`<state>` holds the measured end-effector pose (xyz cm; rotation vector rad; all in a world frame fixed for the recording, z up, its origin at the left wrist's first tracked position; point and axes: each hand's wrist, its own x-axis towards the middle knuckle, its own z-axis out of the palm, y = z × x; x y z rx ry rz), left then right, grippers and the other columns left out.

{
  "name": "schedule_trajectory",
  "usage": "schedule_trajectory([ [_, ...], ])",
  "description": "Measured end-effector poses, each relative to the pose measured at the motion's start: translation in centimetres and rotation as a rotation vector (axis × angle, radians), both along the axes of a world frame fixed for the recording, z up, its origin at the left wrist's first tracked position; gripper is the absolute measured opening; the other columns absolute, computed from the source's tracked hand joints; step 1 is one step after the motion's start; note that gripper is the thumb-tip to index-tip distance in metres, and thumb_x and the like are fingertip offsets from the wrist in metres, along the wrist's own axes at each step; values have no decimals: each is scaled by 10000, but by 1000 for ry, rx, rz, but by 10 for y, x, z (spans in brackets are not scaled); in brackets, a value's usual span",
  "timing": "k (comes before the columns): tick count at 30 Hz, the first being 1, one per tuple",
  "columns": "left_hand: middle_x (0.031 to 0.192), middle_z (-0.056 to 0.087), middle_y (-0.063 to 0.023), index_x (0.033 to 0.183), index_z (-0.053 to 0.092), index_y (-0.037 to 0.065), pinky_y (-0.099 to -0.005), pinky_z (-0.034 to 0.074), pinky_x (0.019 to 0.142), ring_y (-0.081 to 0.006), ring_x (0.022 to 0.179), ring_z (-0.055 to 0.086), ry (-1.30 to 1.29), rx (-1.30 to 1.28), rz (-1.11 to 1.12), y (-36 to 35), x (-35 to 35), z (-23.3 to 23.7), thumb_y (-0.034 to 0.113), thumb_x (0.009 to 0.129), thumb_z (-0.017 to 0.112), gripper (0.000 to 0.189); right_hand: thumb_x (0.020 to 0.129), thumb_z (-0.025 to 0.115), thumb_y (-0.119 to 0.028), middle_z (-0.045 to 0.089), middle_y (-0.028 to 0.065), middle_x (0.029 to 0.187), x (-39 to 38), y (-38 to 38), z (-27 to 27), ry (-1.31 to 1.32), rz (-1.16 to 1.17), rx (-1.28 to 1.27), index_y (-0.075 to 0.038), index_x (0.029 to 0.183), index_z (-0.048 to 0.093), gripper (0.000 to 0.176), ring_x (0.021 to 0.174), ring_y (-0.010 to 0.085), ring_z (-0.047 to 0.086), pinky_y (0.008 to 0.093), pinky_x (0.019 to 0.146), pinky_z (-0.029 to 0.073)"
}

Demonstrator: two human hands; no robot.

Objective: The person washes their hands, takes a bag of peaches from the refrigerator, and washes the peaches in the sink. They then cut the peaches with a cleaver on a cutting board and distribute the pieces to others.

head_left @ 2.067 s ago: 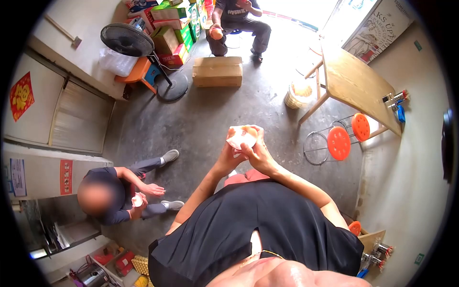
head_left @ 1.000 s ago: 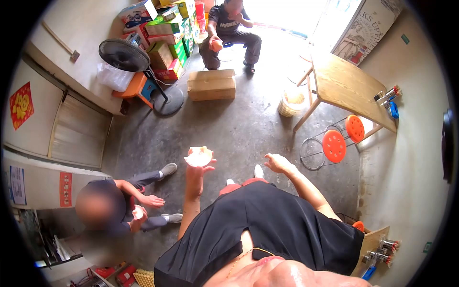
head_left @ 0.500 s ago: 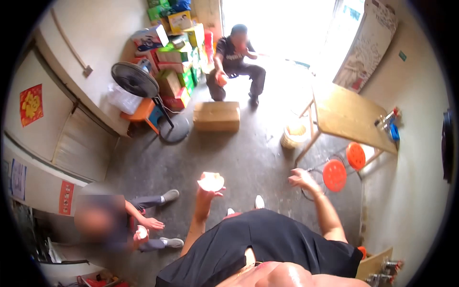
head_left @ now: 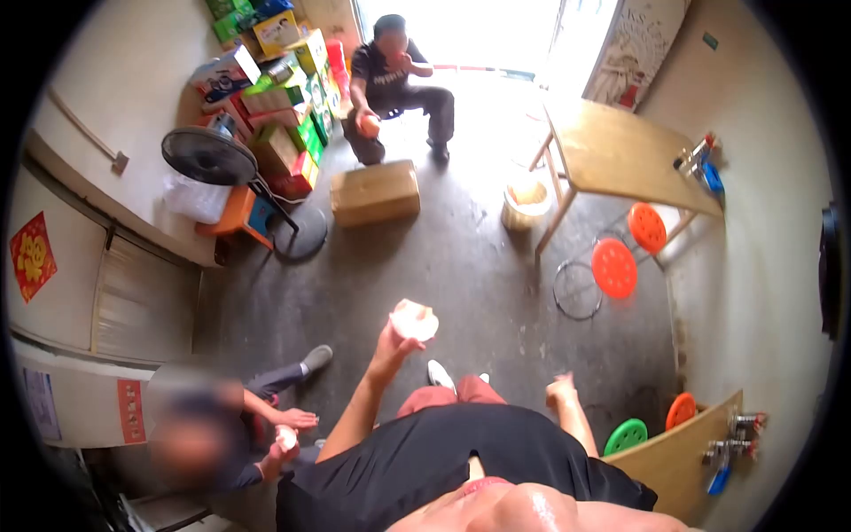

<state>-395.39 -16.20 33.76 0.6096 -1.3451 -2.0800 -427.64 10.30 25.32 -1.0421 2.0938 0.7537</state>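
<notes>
My left hand (head_left: 390, 349) is raised in front of me, its fingers closed around a small white bowl-like thing (head_left: 414, 323). Glare washes out what that thing contains, if anything. Low on my right side hangs my right hand (head_left: 560, 388), small and blurred, and its finger positions do not show clearly. Nothing can be made out in it.
A seated person (head_left: 399, 84) beyond a cardboard box (head_left: 376, 194) holds a reddish round thing. Another person (head_left: 208, 417) sits at lower left with a small white item. Around me are a fan (head_left: 210, 158), wooden table (head_left: 620, 155), red stools (head_left: 613, 269) and basket (head_left: 526, 206).
My left hand has moved right and slightly up with the white thing. My right hand has dropped closer to my body. The view has shifted; a green stool now shows at lower right.
</notes>
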Motion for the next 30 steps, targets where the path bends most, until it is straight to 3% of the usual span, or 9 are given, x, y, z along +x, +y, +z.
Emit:
schedule_trajectory([
  [2,1190,568,-137,1388,289,4,-312,521,755,-229,980,623,-4,-36,-37,1,0,-1,420,811,717,830,882,500,-577,519,94,1359,13,68,-118,-605,-83,125,-242,1433,384,656,1199,323,523,481,972,411],
  [4,1193,567,-141,1389,289,4,-312,522,760,-234,984,625,6,-10,-58,8,-4,6,424,813,712,829,930,471,-533,596,127,1249,69,94,-82,-953,-1125,-198,-174,1438,354,634,1101,352,576,493,909,454],
  [7,1205,565,-143,1389,300,15,-325,538,738,-251,978,637,18,21,-85,23,-3,13,445,811,704,825,911,563,-413,591,129,1255,82,141,-152,-643,-630,-236,-99,1336,490,533,1119,303,587,415,937,462],
  [10,1152,604,-116,1371,358,55,-309,547,689,-217,954,638,0,18,-11,26,-6,12,577,755,704,878,851,632,-361,581,161,1250,104,119,-83,-331,-345,-106,-47,1258,552,520,1193,326,526,400,998,428],
  [16,1200,566,-101,1369,360,102,-367,535,733,-255,1009,622,93,-366,119,-39,0,85,416,926,555,577,924,586,-176,652,72,1012,152,145,-84,-670,-955,-982,-51,1245,555,346,901,144,611,302,790,504],
  [21,1164,578,-168,1333,373,71,-347,540,709,-280,963,631,457,-212,-363,10,0,110,484,864,620,673,975,457,-407,569,184,1256,227,232,-52,-1932,-1790,-1511,-49,1345,436,516,1137,288,570,405,972,447],
  [24,1108,620,-136,1258,449,64,-332,537,692,-237,918,641,73,-4,-409,50,-5,54,564,811,636,697,954,480,-420,553,194,1282,277,289,-120,-954,-2119,-833,-74,1373,421,547,1177,312,545,420,1005,414],
  [28,1109,635,-109,1250,478,81,-364,516,732,-212,954,627,-171,-37,-509,132,-5,38,555,824,610,650,860,603,-468,606,154,1221,358,371,-162,-599,-1053,-302,-127,1296,536,558,1042,336,628,487,873,484],
  [30,1105,632,-103,1254,472,67,-343,521,716,-215,938,639,-183,-39,-587,149,-10,35,495,839,620,615,918,554,-412,640,144,1114,383,370,-105,-897,-1919,-702,-59,1187,565,445,956,282,664,386,765,547],
])
